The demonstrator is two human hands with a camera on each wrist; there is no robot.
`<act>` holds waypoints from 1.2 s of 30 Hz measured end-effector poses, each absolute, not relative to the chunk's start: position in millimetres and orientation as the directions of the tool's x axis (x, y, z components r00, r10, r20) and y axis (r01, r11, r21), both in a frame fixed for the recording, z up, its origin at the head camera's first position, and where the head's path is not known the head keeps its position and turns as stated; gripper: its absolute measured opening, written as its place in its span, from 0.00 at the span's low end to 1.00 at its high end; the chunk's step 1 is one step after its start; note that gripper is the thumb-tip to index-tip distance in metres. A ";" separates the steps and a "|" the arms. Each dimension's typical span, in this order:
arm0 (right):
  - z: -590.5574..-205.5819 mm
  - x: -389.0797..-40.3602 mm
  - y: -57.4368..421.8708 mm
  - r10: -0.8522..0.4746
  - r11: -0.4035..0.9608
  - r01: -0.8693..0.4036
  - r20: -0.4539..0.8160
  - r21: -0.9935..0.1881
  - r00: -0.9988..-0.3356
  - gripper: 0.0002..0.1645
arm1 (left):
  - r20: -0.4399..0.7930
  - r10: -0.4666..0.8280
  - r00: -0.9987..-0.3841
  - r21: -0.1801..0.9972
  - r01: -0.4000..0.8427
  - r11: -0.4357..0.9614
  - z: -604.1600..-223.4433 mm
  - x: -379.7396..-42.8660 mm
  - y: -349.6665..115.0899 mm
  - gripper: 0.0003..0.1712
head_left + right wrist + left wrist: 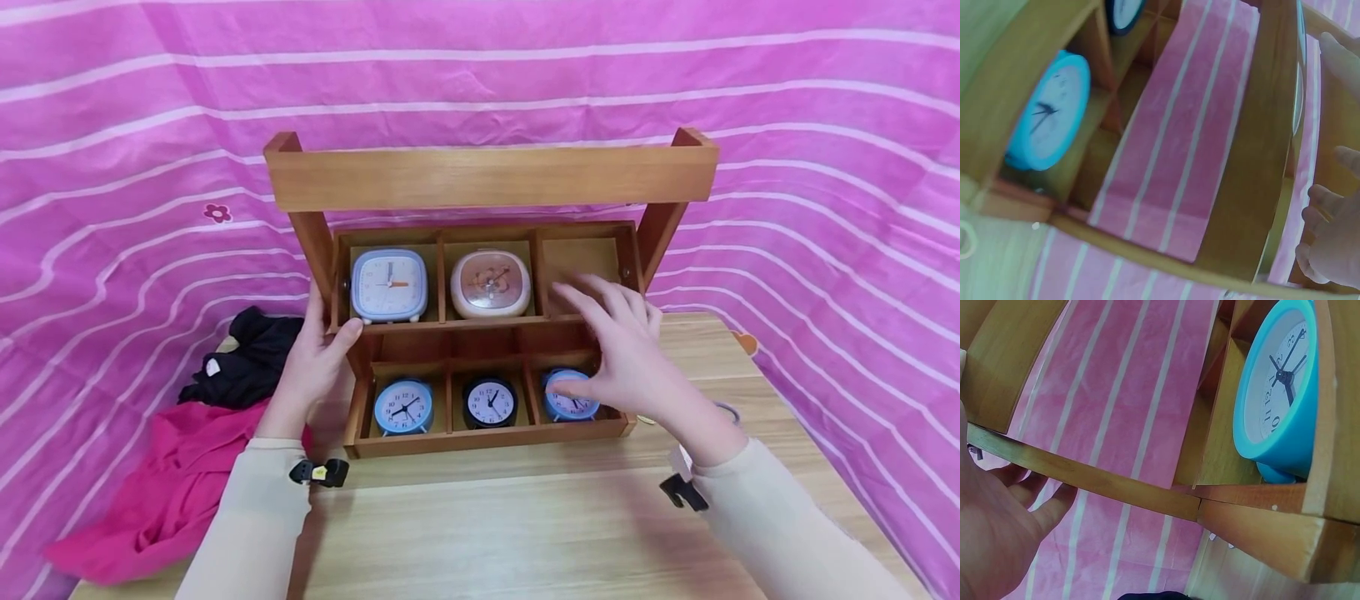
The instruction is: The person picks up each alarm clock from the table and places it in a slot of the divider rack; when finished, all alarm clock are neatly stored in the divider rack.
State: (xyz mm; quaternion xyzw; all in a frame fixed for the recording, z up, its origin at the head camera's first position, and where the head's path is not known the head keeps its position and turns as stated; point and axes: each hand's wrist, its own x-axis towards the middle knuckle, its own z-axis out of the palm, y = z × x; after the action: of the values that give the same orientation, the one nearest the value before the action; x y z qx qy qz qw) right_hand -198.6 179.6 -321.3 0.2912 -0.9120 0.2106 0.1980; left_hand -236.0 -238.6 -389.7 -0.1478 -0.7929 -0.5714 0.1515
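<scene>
A wooden two-tier shelf (487,179) stands before me, each tier split into three compartments. My left hand (318,358) grips the upper tier's left side, thumb at the front edge; in the left wrist view its fingers reach behind a wooden strip (1122,487). Fingers spread, my right hand (626,350) hovers before the upper right compartment (577,250) and holds nothing. Above sit a pale blue square clock (390,285) and a pinkish-brown rounded clock (491,284). Below are a blue round clock (403,407), a black round clock (490,403) and another blue clock (573,407), partly hidden by my right thumb.
Left of the shelf, a black cloth (243,358) and a bright pink cloth (168,492) lie in a heap. The shelf stands on a light wood table (480,525). Pink striped fabric (480,79) hangs behind and at both sides. A small ring-shaped item (727,411) lies near my right wrist.
</scene>
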 end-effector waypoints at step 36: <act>-437.8 -97.8 323.6 -0.272 0.889 -0.325 0.199 -0.322 -0.941 0.79 | 0.406 0.076 -0.911 0.863 0.410 0.296 -389.3 -237.4 -238.3 0.51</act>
State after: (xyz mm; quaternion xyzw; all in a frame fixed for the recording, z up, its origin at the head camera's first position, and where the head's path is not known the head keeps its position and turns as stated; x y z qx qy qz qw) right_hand -97.8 323.6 -437.8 0.1540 -0.9691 0.1779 0.0745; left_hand -237.4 -238.3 -389.3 -0.1533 -0.7916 -0.5733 0.1455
